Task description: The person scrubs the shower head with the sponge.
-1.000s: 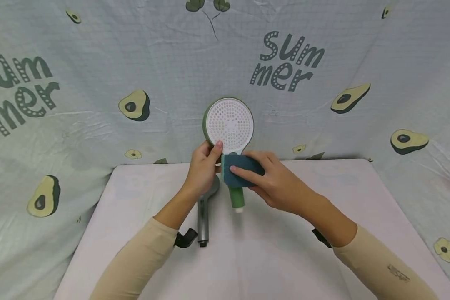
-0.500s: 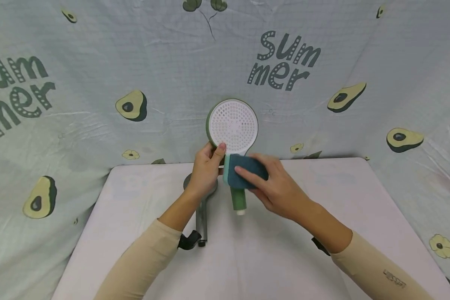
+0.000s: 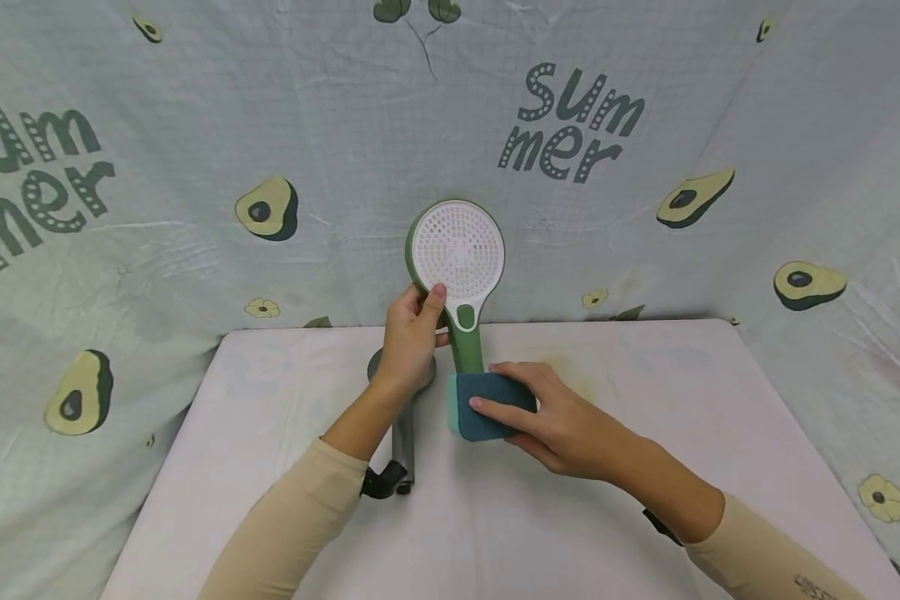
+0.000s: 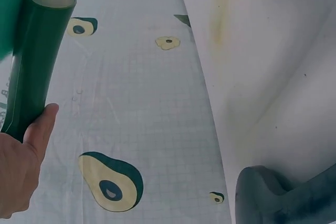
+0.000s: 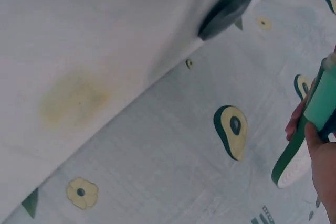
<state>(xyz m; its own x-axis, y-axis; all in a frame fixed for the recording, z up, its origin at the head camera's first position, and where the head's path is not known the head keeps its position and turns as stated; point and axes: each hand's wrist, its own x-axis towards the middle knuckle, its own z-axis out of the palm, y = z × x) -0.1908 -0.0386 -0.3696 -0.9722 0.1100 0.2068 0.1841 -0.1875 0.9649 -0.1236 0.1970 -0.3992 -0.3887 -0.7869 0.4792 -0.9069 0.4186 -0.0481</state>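
Note:
A green shower head point(image 3: 457, 250) with a white, dotted spray face stands upright in the air above the table's far edge. Just below that face, my left hand point(image 3: 411, 340) grips it, thumb in front. My right hand point(image 3: 555, 417) pinches a sponge point(image 3: 495, 407), dark blue on one side and light teal on the other, against the lower handle. The sponge covers the handle's end in the head view. From the left wrist, the green handle point(image 4: 37, 61) and its white threaded end show, with light teal beside them. The right wrist view catches the sponge point(image 5: 321, 98) near the right edge.
A grey shower head point(image 3: 403, 433) lies on the white-covered table point(image 3: 285, 400), partly behind my left forearm. A yellowish stain point(image 5: 76, 100) marks the cover. Behind the table hangs a pale cloth point(image 3: 330, 125) printed with avocados and lettering.
My right hand has slid the sponge down the green handle, from just under the spray face to the lower end. The left hand keeps its grip, shifting only slightly.

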